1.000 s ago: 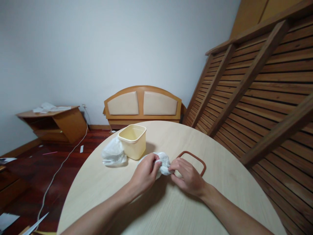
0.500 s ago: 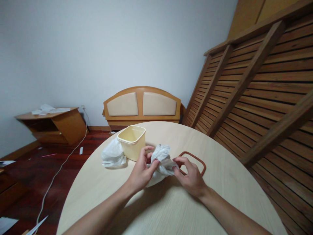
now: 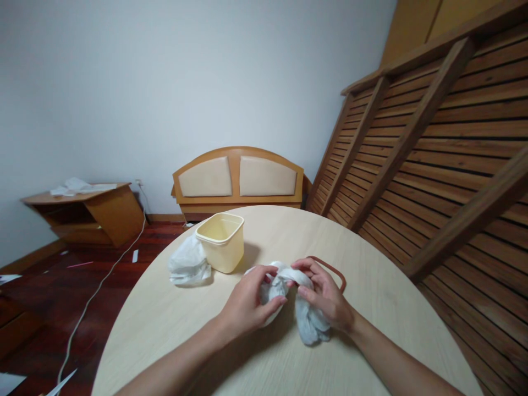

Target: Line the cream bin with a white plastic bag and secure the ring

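A crumpled white plastic bag (image 3: 306, 323) is held over the round light-wood table (image 3: 371, 308) by both hands. My left hand (image 3: 249, 303) pinches its left part, fingers curled round it. My right hand (image 3: 326, 294) grips its right part, and a loose end hangs down onto the table below the palm. Behind my right hand lies a brown rectangular frame (image 3: 336, 272), partly hidden. A pale yellow plastic bin (image 3: 220, 250) stands upright and uncovered further back, with a second crumpled white bag (image 3: 187, 265) against its left side.
A slatted wooden bed frame (image 3: 433, 148) leans along the right. A padded headboard (image 3: 237, 180) stands against the far wall. At the left are a low wooden cabinet (image 3: 88, 213), a white cable (image 3: 99, 289) and scraps on the dark red floor.
The bag was lifted and pulled apart half a second ago; now both hands have come lower and closer, bunching it, with one end hanging from my right hand.
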The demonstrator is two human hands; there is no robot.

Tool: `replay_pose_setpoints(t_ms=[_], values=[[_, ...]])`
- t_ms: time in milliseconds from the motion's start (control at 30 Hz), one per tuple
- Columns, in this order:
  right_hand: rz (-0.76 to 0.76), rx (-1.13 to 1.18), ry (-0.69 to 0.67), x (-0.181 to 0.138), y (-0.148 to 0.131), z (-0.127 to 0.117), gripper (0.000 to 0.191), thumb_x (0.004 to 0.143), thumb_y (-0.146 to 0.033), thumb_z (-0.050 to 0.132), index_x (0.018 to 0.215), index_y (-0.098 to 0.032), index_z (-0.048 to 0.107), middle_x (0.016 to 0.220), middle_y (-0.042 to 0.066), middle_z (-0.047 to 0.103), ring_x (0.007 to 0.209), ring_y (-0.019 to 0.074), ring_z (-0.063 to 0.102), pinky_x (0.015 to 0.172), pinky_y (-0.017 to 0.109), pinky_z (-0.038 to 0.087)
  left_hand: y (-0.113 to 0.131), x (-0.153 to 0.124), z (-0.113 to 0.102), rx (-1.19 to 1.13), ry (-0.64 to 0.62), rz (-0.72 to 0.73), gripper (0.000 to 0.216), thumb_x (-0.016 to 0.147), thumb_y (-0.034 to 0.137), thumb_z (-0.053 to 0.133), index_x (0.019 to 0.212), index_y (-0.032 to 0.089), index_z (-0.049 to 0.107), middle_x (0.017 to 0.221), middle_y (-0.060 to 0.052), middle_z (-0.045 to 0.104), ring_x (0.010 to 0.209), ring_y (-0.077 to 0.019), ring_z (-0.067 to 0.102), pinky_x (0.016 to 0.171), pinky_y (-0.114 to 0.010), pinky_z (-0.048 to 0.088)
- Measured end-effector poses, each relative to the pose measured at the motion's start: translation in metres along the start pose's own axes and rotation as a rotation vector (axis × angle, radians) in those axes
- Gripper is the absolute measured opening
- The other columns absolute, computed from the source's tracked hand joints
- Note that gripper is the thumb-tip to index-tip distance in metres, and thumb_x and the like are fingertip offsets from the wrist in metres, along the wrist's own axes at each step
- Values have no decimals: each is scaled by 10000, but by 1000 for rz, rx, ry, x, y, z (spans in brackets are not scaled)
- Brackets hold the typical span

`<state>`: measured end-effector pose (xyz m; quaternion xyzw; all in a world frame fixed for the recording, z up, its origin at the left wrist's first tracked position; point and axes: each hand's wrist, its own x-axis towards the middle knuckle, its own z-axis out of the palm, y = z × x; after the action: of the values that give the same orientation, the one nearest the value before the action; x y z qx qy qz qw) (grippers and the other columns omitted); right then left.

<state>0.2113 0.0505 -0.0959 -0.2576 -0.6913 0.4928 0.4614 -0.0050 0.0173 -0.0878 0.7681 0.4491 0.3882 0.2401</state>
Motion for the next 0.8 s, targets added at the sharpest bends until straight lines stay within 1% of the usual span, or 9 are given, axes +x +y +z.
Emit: replay_pose_setpoints(t_ms=[100, 133, 233, 333, 400, 467, 567, 700, 800], values=[[11, -37, 21, 0, 0, 3, 419, 847, -418, 690, 1195, -237, 540, 926, 45, 677, 754, 172, 658, 635, 272, 523, 0, 0, 0, 73, 11, -6, 164, 901, 302, 616, 1017, 196, 663, 964, -83, 712, 897, -229, 635, 806, -335, 482], [10, -60, 51, 1, 2, 2, 420, 847, -402, 690, 1203, -239, 538, 927, 40, 669, 738, 165, 649, 619, 264, 514, 2, 1, -1, 78, 7, -4, 137, 917, 296, 583, 955, 194, 667, 922, -75, 708, 867, -220, 628, 783, -323, 471], [-34, -164, 224, 10, 7, -3, 364, 851, -365, 677, 1170, -241, 554, 962, 46, 666, 818, 187, 658, 688, 294, 533, 5, 3, -7, -10, 5, -50, 222, 945, 354, 535, 859, 183, 646, 833, -57, 684, 773, -190, 599, 704, -288, 445], [-137, -405, 489, 17, 12, -13, 147, 859, -322, 665, 968, -240, 611, 1059, 79, 656, 1005, 244, 631, 848, 380, 529, 6, 6, -13, -158, 66, -129, 322, 944, 457, 523, 798, 179, 593, 743, -26, 625, 703, -166, 555, 642, -264, 420], [-217, -598, 541, 18, 10, -18, 50, 866, -264, 644, 823, -238, 636, 1030, 82, 651, 1037, 266, 605, 905, 424, 500, 3, 9, -15, -229, 136, -170, 371, 925, 521, 531, 773, 183, 558, 700, -4, 570, 678, -157, 528, 628, -261, 413], [-270, -708, 452, 16, 6, -17, 115, 881, -211, 605, 794, -242, 672, 934, 71, 656, 963, 260, 613, 881, 425, 494, 0, 11, -16, -284, 211, -198, 398, 895, 573, 550, 788, 189, 539, 692, 13, 534, 665, -149, 507, 626, -260, 413], [-233, -696, 247, 10, -1, -5, 148, 933, -217, 573, 934, -242, 719, 893, 58, 695, 873, 236, 634, 821, 402, 511, -1, 13, -16, -331, 277, -205, 390, 854, 581, 591, 814, 203, 504, 711, 22, 510, 674, -146, 492, 621, -253, 414], [-133, -588, 48, 4, -4, 14, 182, 956, -308, 607, 1077, -227, 716, 1091, 94, 720, 1067, 270, 627, 963, 462, 493, 7, 7, -13, -373, 137, -53, 233, 860, 379, 607, 807, 210, 454, 836, -20, 565, 793, -162, 531, 717, -266, 446], [-117, -501, -18, 4, -6, 21, 153, 950, -314, 609, 1034, -229, 706, 1131, 101, 699, 1138, 277, 600, 1040, 481, 454, 14, 1, -8, -415, 75, 50, 145, 821, 199, 568, 850, 221, 428, 892, -18, 552, 832, -157, 520, 753, -266, 445]])
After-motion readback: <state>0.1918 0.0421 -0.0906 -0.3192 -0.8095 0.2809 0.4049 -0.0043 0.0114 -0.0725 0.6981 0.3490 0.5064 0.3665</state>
